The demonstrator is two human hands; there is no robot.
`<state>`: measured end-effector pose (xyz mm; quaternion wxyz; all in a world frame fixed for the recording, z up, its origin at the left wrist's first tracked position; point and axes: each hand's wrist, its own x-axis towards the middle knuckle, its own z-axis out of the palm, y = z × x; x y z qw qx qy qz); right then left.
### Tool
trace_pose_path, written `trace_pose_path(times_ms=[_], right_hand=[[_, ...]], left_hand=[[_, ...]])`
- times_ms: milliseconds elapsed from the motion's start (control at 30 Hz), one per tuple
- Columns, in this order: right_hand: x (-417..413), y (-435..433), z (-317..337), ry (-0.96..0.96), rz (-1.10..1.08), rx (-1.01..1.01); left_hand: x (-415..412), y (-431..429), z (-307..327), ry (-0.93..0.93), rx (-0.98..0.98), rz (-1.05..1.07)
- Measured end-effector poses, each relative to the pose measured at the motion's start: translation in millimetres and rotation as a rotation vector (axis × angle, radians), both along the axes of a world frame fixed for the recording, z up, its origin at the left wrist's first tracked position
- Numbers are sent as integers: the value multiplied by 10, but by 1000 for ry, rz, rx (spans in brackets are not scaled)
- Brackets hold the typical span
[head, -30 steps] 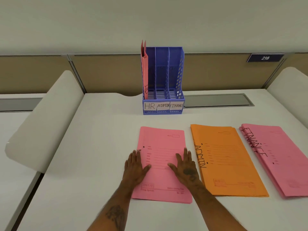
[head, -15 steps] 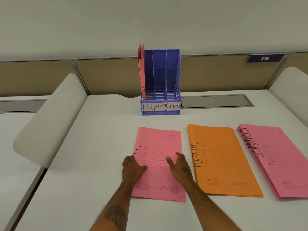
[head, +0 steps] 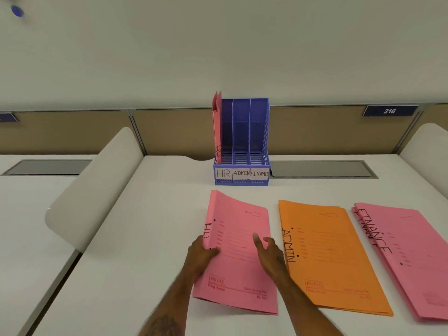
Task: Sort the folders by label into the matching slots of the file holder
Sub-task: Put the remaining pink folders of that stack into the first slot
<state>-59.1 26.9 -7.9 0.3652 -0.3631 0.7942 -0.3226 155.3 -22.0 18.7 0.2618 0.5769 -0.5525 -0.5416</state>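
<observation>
Pink HR folder [head: 242,241], on the desk [head: 157,238] before the holder [head: 265,132], is pinched at its raised spine edge by the left hand [head: 202,255], probably for lifting; the right hand [head: 269,251] is spread loose over it, holding nothing.

The holder [head: 242,175] was set far back on the desk [head: 157,238], a filed folder [head: 216,127] stood in its left slot. Before it were laid: HR folder [head: 238,258] left, ADMIN folder [head: 329,258] middle, FINANCE folders [head: 412,258] right.
</observation>
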Motion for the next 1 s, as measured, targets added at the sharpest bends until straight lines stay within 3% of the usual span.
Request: trace_pose_path(times_ms=[167,433,667,1000], right_hand=[[-28,-202,390,-63,112,-6],[69,-777,1623,126,304,-211],[32,-1115,2953,330,190,-485],[-21,-1299,3518,528,34,-460]], left_hand=[[-143,-80,315,35,-109,56],[-500,-198,937,19,-417,23],[-916,-250,1259,-434,-646,80],[-1040,-346,1380,-434,-972,158]])
